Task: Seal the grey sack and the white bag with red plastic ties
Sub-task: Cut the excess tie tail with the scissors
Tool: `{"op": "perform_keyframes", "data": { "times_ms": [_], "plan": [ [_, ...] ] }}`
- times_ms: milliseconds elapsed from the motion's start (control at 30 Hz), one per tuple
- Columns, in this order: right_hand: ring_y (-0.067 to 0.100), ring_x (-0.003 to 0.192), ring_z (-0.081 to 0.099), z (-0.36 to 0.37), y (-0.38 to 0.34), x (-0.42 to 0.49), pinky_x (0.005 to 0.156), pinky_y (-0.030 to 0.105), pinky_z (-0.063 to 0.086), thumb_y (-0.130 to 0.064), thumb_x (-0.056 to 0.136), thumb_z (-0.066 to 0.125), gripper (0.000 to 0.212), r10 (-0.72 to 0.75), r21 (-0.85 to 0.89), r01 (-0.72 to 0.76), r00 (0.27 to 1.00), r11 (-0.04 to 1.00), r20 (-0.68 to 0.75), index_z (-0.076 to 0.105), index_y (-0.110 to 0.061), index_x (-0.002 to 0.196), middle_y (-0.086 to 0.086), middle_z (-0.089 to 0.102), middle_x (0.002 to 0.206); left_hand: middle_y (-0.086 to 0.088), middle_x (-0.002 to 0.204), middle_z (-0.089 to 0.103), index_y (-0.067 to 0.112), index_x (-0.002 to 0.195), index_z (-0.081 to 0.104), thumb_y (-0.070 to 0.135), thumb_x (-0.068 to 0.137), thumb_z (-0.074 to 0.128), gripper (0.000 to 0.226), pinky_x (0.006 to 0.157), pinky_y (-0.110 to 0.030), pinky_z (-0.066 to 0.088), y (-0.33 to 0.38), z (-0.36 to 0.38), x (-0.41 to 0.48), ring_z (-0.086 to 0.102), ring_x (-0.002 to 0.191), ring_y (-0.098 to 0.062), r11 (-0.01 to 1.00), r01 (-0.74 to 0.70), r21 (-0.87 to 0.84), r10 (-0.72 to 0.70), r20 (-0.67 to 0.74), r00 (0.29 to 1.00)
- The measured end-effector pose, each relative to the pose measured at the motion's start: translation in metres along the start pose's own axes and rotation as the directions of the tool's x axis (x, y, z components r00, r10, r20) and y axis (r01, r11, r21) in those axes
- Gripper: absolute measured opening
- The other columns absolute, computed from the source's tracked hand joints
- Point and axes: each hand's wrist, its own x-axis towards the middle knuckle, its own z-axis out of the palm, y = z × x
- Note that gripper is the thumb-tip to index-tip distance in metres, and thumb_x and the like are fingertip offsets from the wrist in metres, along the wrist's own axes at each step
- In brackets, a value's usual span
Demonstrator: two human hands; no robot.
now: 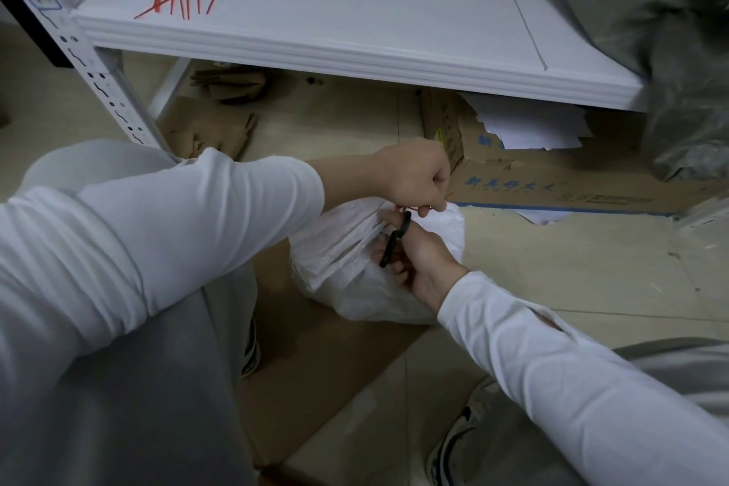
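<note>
White bag [355, 272] on the floor, neck gathered. Left hand [414, 178] pinches the red tie [402, 208] there; right hand [422, 260] grips black scissors [394, 241]. Best to snip only the tail, clear of plastic.

1. My left arm is reaching in from 9 o'clock; my left hand [414, 178] is curling knuckles-up, pinching a red tie [432, 208].
2. My right forearm is angling in from 5 o'clock; my right hand [420, 262], at 6 o'clock of the left, is gripping a black tool [394, 239].
</note>
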Motion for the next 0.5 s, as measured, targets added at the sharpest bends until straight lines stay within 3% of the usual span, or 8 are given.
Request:
{"op": "perform_keyframes", "data": {
  "times_ms": [233,433,500],
  "plan": [
    [0.006,0.027,0.041,0.003,0.003,-0.003,0.031,0.016,0.02,-0.034,0.091,0.06,0.026,-0.028,0.036,0.029,0.999,0.999,-0.03,0.055,-0.014,0.075,0.004,0.059,0.06,0.004,0.065,0.071,0.001,0.072,0.071,0.018,0.084,0.068,0.021,0.066,-0.029,0.054,0.002,0.005,0.0,0.068,0.065,-0.014,1.0,0.007,0.022,-0.007,0.013,1.0],
    [0.003,0.026,0.042,0.004,0.0,-0.011,0.031,0.014,0.02,-0.037,0.088,0.064,0.025,-0.017,0.027,0.017,1.0,0.999,-0.022,0.056,-0.014,0.08,0.007,0.059,0.068,0.007,0.066,0.068,0.007,0.07,0.071,0.02,0.085,0.067,0.02,0.053,-0.017,0.04,0.003,0.005,0.001,0.054,0.052,0.015,0.998,0.047,0.048,-0.043,-0.065,0.997],
    [0.005,0.026,0.038,0.003,0.001,-0.009,0.031,0.015,0.021,-0.04,0.089,0.063,0.029,-0.011,0.042,0.012,1.0,0.999,-0.026,0.055,-0.015,0.076,0.005,0.058,0.063,0.007,0.065,0.068,0.01,0.067,0.07,0.019,0.084,0.067,0.02,0.055,-0.019,0.041,0.003,0.003,0.003,0.056,0.054,0.01,0.996,0.068,0.049,-0.063,-0.093,0.994]
  ]
}}
